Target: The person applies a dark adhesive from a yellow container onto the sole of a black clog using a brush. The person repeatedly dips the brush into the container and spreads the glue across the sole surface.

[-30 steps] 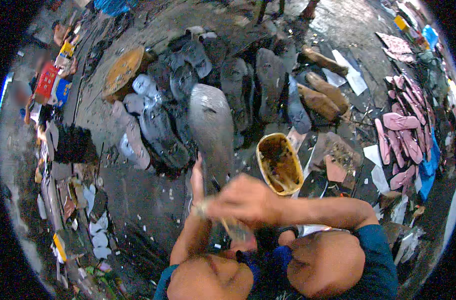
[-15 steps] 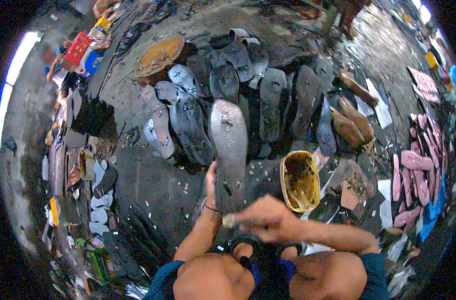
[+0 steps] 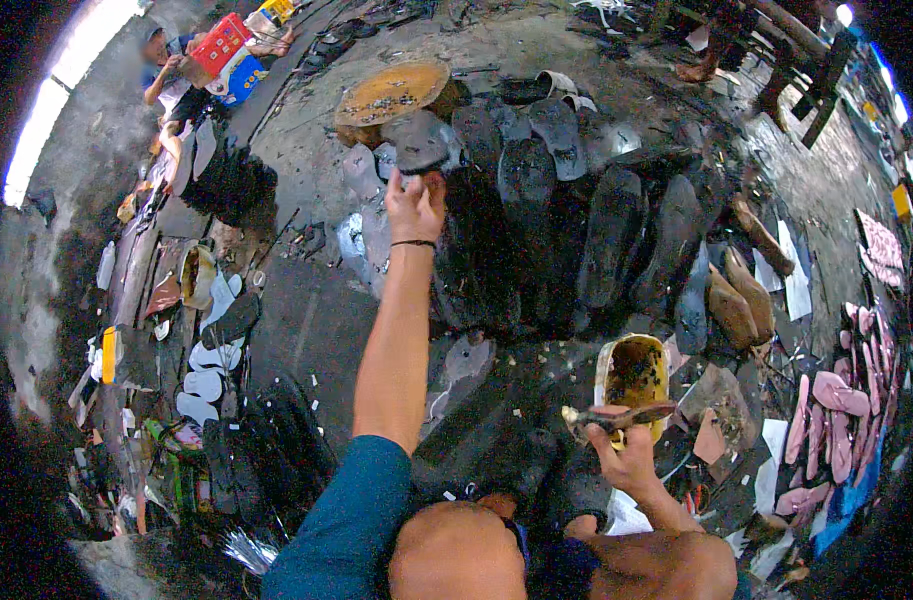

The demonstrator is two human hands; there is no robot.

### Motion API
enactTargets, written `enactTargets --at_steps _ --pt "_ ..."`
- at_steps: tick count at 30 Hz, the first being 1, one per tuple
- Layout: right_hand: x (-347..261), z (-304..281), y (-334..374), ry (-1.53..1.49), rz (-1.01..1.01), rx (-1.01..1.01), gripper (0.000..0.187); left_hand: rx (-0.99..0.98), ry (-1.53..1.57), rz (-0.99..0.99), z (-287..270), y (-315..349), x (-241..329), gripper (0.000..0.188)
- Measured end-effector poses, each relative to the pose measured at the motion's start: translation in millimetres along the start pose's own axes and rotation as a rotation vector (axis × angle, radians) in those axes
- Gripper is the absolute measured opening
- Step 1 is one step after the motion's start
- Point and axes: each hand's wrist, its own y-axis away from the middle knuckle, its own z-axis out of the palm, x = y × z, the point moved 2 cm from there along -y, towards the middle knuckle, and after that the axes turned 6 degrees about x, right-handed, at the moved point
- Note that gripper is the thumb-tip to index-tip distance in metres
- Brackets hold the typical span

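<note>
My left hand reaches far out over the rows of dark soles, its fingers closed on the near end of a grey-black shoe sole. That sole is tilted, close to a round, brown-topped block. Nearer to me, my right hand grips a brush held crosswise, its light tip pointing left. Just beyond the brush stands a yellowish tub with dark residue inside. Several black soles lie side by side across the middle.
Brown wooden shoe lasts lie to the right, with pink soles farther out. Light grey cut pieces and another stained container are on the left. A person sits at the far left near red and blue boxes.
My left hand has moved from near my knees out to the far soles. My right hand and brush have shifted right, to the tub. The whole view has shifted.
</note>
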Motion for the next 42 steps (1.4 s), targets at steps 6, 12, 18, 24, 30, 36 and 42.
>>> enactTargets --at_steps 6,12,18,24,30,36,42 --pt "32.0 -76.2 -18.7 0.075 0.099 0.465 0.022 -0.29 0.014 -0.212 -17.2 196.0 56.8 0.08" --pt "75.3 -93.9 -44.0 0.653 0.093 0.392 0.035 -0.766 -0.608 -0.244 -124.0 347.6 58.2 0.086" --pt "93.1 -64.2 -63.3 0.789 -0.065 0.428 0.036 -0.738 -0.167 -0.721 -132.4 344.8 105.7 0.058" --pt "27.8 -100.1 -8.8 1.07 0.304 0.164 0.042 -0.32 -0.728 0.131 -112.7 349.1 98.3 0.039" --pt "44.8 -107.2 45.1 0.977 0.435 -0.031 0.042 -0.518 -0.292 0.177 -45.9 354.4 114.5 0.033" --pt "81.1 -116.5 66.6 0.451 0.449 -0.206 0.061 -0.417 -0.107 -0.227 -19.0 342.2 101.3 0.04" --pt "13.8 -115.5 33.0 0.135 0.373 -0.022 0.038 -0.607 -0.146 0.019 3.5 345.4 83.8 0.042"
